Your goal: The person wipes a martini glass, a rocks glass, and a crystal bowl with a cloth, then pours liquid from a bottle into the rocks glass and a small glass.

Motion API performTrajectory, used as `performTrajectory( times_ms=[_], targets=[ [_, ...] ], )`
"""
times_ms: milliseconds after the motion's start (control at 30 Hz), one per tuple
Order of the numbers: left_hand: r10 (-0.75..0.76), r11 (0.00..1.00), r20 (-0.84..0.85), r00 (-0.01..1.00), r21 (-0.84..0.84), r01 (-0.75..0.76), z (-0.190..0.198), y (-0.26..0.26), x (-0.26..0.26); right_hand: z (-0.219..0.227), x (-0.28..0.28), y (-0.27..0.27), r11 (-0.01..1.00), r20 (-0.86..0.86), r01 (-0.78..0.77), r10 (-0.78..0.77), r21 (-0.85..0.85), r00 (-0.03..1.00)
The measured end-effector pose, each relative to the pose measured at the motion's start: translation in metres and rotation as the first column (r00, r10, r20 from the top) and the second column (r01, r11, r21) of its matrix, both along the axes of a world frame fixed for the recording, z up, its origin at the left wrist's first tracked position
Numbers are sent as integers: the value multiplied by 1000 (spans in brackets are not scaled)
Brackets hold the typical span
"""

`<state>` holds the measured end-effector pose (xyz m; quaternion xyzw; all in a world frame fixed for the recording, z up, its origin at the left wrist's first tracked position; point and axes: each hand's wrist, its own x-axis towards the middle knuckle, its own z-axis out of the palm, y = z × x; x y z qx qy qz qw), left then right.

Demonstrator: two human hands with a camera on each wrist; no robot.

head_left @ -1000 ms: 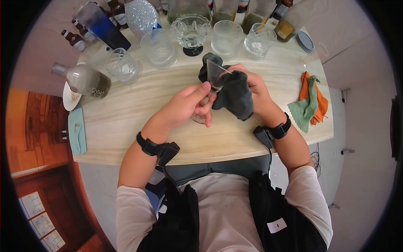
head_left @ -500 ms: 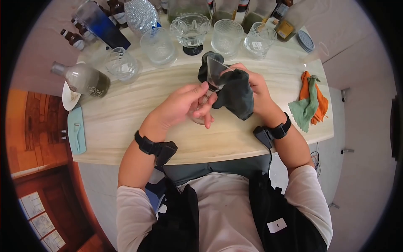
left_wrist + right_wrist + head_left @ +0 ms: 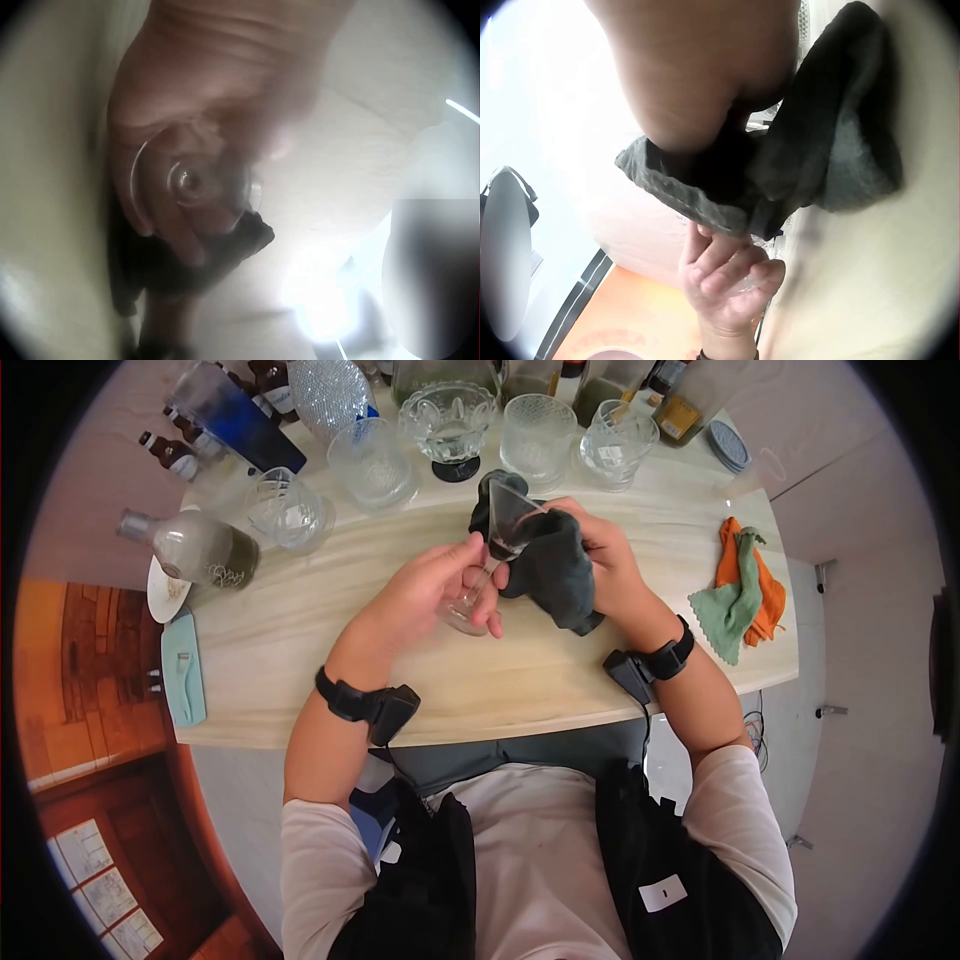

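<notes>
one stemmed glass (image 3: 506,520) tilts above the surface (image 3: 530,690), gripped by your left hand (image 3: 430,582), its stem (image 3: 482,581) more exposed than moments ago, suggesting you are turning it against the cloth (image 3: 552,575) your right hand (image 3: 612,555) grasps.

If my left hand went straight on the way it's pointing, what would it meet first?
Beyond the stemmed glass it holds, your left hand would probably meet the dark grey cloth in your right hand first, though depth there is unclear.

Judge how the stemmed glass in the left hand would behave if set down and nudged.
The stemmed glass looks fragile, its stem being slender. Its bowl flares above that stem, so a nudge could tip it. Its smooth-looking surface may slip.
</notes>
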<state>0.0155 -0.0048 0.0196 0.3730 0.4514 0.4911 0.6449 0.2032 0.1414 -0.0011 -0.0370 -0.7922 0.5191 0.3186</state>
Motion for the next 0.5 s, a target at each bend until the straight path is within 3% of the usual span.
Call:
performTrajectory(
  times_ms=[33, 167, 233, 267, 333, 367, 400, 433, 467, 500],
  targets=[
    [-32, 998, 180, 983, -52, 42, 4, 0, -1, 3, 0, -3, 996, -19, 1, -2, -88, 1000],
    [-84, 994, 86, 993, -59, 90, -2, 1, -6, 1, -1, -1, 998, 6, 15, -15, -68, 1000],
    [-25, 999, -92, 995, -49, 21, -1, 1, -3, -4, -1, 4, 999, 4, 38, -39, 33, 999],
    [-30, 999, -97, 995, -47, 25, 0, 1, -1, -4, -1, 4, 998, 0, 44, -44, 35, 999],
    [108, 994, -386, 916, 73, -87, 6, 2, 7, -2, -3, 6, 986, -14, 60, -59, 154, 998],
    [102, 994, -392, 914, 77, -78, 12, 1, 13, 0, -4, 6, 985, -22, 69, -67, 158, 998],
    [192, 980, -770, 608, 186, -74, 20, 0, 18, 1, -5, 5, 984, -38, 87, -82, 158, 996],
    [280, 960, -947, 157, 280, -19, 28, -1, 23, 2, -4, 4, 982, -52, 103, -96, 156, 994],
    [282, 959, -947, 154, 284, -10, 34, 0, 24, 2, -3, 4, 981, -58, 111, -103, 159, 993],
    [239, 970, -919, 313, 239, -39, 38, 1, 25, 2, -1, 5, 988, -50, 111, -106, 106, 993]
  ],
)
